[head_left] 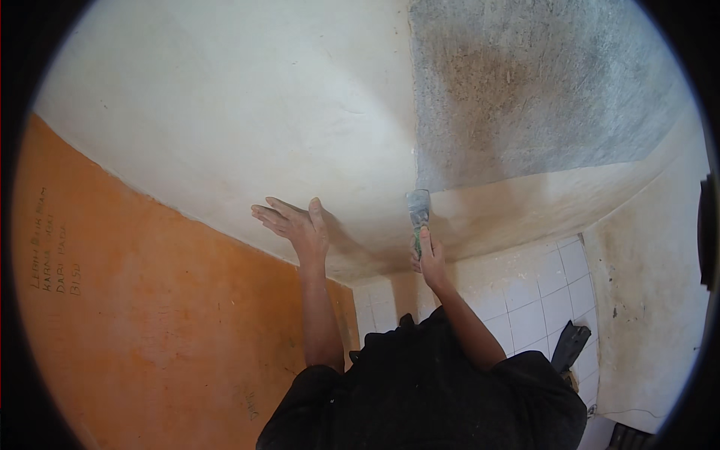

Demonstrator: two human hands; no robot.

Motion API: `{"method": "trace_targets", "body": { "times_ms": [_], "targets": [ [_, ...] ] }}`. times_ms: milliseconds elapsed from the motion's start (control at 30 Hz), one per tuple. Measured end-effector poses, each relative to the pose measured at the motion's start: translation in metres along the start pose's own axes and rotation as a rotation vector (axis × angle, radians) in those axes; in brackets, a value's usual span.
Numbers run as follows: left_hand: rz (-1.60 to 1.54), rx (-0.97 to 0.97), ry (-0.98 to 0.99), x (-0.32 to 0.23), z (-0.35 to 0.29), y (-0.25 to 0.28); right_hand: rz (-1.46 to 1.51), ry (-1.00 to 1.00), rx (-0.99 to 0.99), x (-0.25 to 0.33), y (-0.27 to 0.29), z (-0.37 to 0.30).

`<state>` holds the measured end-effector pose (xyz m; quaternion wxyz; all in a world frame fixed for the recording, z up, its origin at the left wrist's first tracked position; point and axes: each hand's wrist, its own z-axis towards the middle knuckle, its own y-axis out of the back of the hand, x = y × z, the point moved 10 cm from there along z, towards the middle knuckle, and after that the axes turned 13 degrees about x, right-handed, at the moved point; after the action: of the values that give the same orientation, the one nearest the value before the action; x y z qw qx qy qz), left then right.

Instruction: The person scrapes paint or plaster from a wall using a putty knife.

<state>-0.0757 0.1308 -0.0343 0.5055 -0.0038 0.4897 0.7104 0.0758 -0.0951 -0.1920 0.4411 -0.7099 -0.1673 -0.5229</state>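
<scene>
My right hand (429, 259) grips the green handle of a putty knife (418, 206), its wide grey blade pointing up the wall. The blade's edge lies by the lower left corner of a rough grey patch (517, 97) on the pale wall (247, 112). Whether the blade touches the surface, I cannot tell. To the left, my left hand (300, 227) is open with fingers spread, held against or just off the pale wall, a shadow falling beside it. Nothing is in that hand.
An orange wall (172, 300) with handwriting meets the pale wall on the left. Below is a white tiled floor (525, 307), with a dark object (571, 345) lying at the right. Another pale, stained wall (645, 285) rises on the right, a thin cable near its foot.
</scene>
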Motion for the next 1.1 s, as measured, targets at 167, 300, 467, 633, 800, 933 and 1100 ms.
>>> {"method": "trace_targets", "body": {
  "times_ms": [167, 300, 467, 633, 800, 933, 1100],
  "targets": [
    [-0.328, -0.085, 0.036, -0.027, -0.060, -0.021, -0.154, 0.007, 0.073, 0.003, 0.004, 0.001],
    [-0.998, 0.357, 0.220, -0.058, -0.141, -0.131, -0.511, 0.251, 0.008, 0.023, 0.006, 0.003],
    [-1.154, 0.507, 0.394, -0.083, -0.143, -0.146, -0.690, 0.223, 0.194, 0.045, -0.008, 0.004],
    [-1.141, 0.618, 0.411, -0.086, -0.150, -0.150, -1.009, 0.502, -0.137, 0.123, 0.030, -0.018],
    [-1.227, 0.517, 0.469, -0.094, -0.170, -0.163, -1.216, 0.777, -0.699, 0.236, 0.071, -0.054],
    [-1.261, 0.342, 0.493, -0.096, -0.170, -0.171, -1.296, 0.752, -0.660, 0.262, 0.107, -0.030],
    [-1.228, 0.252, 0.535, -0.101, -0.168, -0.162, -1.342, 0.558, -0.491, 0.240, 0.146, 0.010]
  ]
}}
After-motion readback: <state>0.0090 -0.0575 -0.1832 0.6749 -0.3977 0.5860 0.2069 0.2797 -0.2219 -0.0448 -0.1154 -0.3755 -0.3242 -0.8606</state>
